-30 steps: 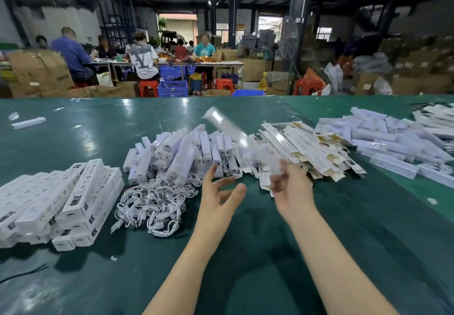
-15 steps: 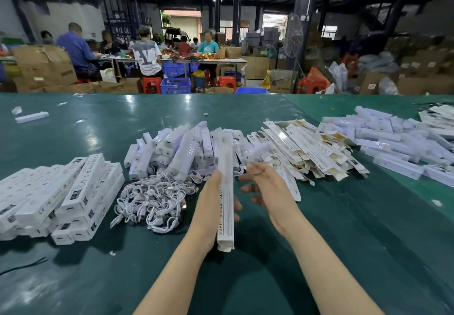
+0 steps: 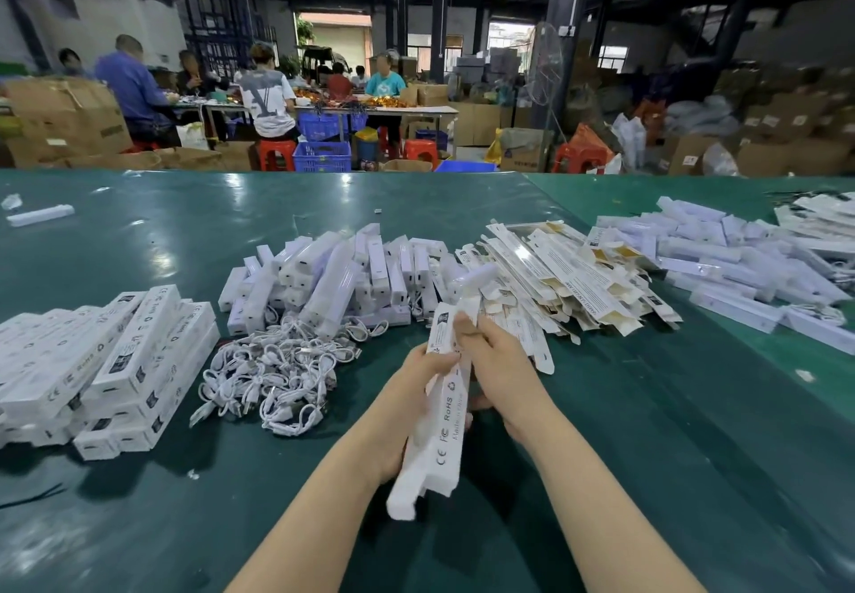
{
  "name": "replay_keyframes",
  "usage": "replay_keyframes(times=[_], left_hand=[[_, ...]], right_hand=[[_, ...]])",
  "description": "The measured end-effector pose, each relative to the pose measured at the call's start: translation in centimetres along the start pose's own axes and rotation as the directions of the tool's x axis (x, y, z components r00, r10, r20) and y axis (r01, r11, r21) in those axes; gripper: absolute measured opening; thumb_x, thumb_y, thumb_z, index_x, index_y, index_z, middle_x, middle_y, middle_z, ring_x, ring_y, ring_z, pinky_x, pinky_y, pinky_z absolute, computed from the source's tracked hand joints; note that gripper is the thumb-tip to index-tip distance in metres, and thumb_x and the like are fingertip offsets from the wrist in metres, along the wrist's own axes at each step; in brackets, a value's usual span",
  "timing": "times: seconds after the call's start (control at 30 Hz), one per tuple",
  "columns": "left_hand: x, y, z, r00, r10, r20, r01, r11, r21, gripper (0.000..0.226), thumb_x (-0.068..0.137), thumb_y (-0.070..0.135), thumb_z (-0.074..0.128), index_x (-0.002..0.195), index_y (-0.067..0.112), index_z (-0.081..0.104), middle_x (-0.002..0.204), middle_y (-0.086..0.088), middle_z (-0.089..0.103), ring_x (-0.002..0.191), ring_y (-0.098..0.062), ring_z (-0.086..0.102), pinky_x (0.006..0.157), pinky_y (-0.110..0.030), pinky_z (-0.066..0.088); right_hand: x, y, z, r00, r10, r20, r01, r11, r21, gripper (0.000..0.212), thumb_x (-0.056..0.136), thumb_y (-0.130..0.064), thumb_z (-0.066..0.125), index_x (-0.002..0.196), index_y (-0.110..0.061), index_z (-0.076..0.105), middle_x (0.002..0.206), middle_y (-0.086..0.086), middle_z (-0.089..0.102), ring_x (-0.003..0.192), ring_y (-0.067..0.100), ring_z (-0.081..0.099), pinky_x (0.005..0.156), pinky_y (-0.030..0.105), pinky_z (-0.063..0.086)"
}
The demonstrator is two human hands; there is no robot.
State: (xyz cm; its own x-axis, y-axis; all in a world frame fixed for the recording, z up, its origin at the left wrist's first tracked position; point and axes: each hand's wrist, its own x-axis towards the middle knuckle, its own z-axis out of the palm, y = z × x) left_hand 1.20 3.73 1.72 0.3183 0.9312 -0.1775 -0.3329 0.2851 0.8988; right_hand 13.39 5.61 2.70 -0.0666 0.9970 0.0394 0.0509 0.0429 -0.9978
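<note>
In the head view we have the box point(image 3: 448, 407) lifted off the desk point(image 3: 671, 477), above the middle of its near edge, with the box's far end tilted up toward the piles. Our left hand point(image 3: 412, 393) grasps its middle from the left, fingers curled round it. Our right hand point(image 3: 499, 361) pinches its far end between thumb and fingertips. The flap at the near end hangs open. We judge the step to be squaring the box up for filling. To do it well, we should keep the left grip light so the walls can spring out, press on opposite edges rather than on the faces, and fold each flap along its crease. The units point(image 3: 333, 278) and cables point(image 3: 273, 375) lie just left of centre, the flat cartons point(image 3: 555, 278) right of them, and the stack point(image 3: 115, 361) lies by the left edge.
</note>
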Motion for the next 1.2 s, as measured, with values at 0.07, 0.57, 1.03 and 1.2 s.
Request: replay_keyframes(times=[0.07,0.57,1.03,1.2], left_hand=[[0.0,-0.3,0.0,0.999,0.041,-0.018,-0.039,0.993,0.112,0.028,0.094,0.004,0.053,0.118,0.018,0.054,0.071,-0.004,0.07,0.057,-0.017,0.066,0.052,-0.029,0.054],[-0.1,-0.6,0.3,0.988,0.139,0.063,-0.145,0.983,0.109,0.071,0.086,0.011,0.055,0.126,0.064,0.032,0.093,-0.005,0.075,0.062,-0.025,0.066,0.051,-0.029,0.053],[0.3,-0.9,-0.6,0.987,0.156,-0.043,-0.143,0.962,0.232,0.026,0.096,0.014,0.055,0.111,0.028,0.04,0.064,0.001,0.068,0.052,-0.023,0.062,0.049,-0.029,0.052],[0.0,-0.9,-0.6,0.993,0.116,0.014,-0.116,0.961,0.252,0.031,0.095,0.017,0.06,0.114,0.031,0.04,0.067,-0.003,0.067,0.054,-0.025,0.063,0.05,-0.03,0.053]], right_hand=[[0.2,0.4,0.1,0.994,-0.089,-0.06,0.082,0.991,-0.109,0.029,0.096,-0.047,0.05,0.124,-0.041,0.048,0.109,-0.006,0.062,0.093,0.011,0.064,0.069,0.03,0.057],[-0.3,-0.3,0.4,0.998,-0.056,0.026,0.052,0.993,0.109,0.013,0.094,-0.024,0.061,0.105,-0.031,0.062,0.088,-0.011,0.068,0.071,-0.007,0.065,0.061,0.01,0.048],[-0.3,-0.4,0.6,0.993,0.115,-0.028,-0.11,0.985,0.135,0.012,0.097,-0.027,0.052,0.106,-0.025,0.059,0.088,-0.001,0.07,0.063,0.007,0.063,0.049,0.021,0.047],[-0.3,-0.8,0.0,0.987,0.158,0.032,-0.161,0.971,0.174,0.023,0.098,-0.019,0.048,0.098,-0.02,0.071,0.071,0.0,0.067,0.059,0.014,0.058,0.049,0.026,0.043]])
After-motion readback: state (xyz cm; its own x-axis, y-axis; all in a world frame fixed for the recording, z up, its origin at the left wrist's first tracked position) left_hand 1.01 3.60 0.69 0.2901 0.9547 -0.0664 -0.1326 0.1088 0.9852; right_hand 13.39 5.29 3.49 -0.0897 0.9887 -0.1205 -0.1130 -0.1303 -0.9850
